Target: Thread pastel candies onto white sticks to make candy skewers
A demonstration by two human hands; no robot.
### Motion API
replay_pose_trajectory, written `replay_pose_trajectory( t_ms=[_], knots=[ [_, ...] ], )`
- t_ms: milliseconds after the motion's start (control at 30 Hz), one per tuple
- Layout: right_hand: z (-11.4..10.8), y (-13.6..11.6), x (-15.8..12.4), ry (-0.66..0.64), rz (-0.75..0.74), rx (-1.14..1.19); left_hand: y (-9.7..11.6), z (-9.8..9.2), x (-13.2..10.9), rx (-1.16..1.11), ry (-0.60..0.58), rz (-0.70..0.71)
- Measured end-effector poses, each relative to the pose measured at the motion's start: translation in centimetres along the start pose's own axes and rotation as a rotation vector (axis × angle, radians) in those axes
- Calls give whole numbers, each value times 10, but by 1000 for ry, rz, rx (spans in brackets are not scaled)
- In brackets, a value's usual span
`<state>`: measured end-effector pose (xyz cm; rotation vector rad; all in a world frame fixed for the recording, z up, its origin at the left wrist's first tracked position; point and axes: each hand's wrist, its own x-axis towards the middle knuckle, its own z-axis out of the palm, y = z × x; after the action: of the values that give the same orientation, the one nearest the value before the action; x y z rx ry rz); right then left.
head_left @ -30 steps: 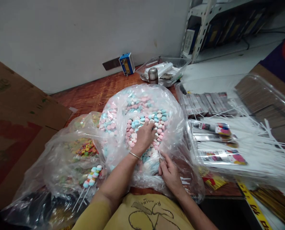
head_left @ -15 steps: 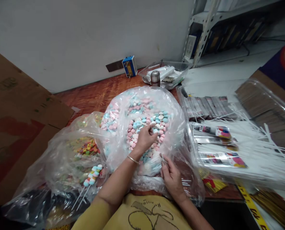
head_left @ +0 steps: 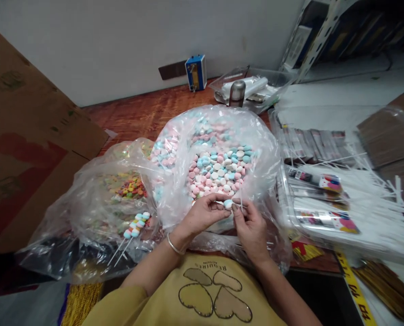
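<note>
My left hand (head_left: 203, 215) pinches a blue-and-white marshmallow (head_left: 228, 204) in front of my chest. Close against it, my right hand (head_left: 251, 228) grips a thin white stick (head_left: 241, 195) that points upward; its fingertips meet the marshmallow. Whether the stick has entered the marshmallow cannot be made out. Just beyond both hands lies a large open plastic bag (head_left: 266, 136) full of pink, blue and white marshmallows (head_left: 218, 174). Two finished-looking marshmallow skewers (head_left: 136, 225) rest to the left on another clear bag (head_left: 76, 194), which contains small colourful candies (head_left: 134, 188).
On the right, a clear tray (head_left: 290, 226) carries many white sticks (head_left: 374, 203) and printed wrappers (head_left: 327, 222). A metal-topped jar (head_left: 237, 93), a plastic bin (head_left: 276, 88) and a blue box (head_left: 195, 73) stand at the back. A cardboard box (head_left: 35, 136) borders the left.
My left hand has come back from the marshmallow pile with a marshmallow, meeting my right hand. The right hand has risen slightly with the stick. The camera view has shifted.
</note>
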<state>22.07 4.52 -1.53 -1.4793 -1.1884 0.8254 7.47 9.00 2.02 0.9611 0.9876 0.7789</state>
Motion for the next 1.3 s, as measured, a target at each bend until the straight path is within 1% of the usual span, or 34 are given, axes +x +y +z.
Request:
replay_pose_trajectory(
  t_ms=[67, 233, 367, 467, 533, 700, 933, 1133, 1300],
  knots=[
    [1, 1, 0, -21, -9, 2, -4, -2, 1, -63, 26, -24],
    [-8, -7, -8, -79, -30, -106, -6, -9, 10, -256, 232, -20],
    [-21, -20, -21, -232, -117, -201, 0, -14, 13, -337, 303, 6],
    [-25, -25, -29, -331, -121, -245, 4, -14, 13, -362, 338, 39],
    [-25, -26, -30, -358, -122, -265, 5, -13, 13, -360, 341, 47],
    [-25, -26, -28, -361, -103, -280, 3, -11, 10, -316, 317, 60],
    [-24, -28, -27, -376, -47, -247, -2, -12, 8, -173, 292, 106],
    [-20, -33, -28, -394, 32, -174, -3, -13, 10, -5, 282, 213],
    [-16, -32, -28, -398, 60, -115, 1, -13, 10, -24, 221, 203]
  ],
)
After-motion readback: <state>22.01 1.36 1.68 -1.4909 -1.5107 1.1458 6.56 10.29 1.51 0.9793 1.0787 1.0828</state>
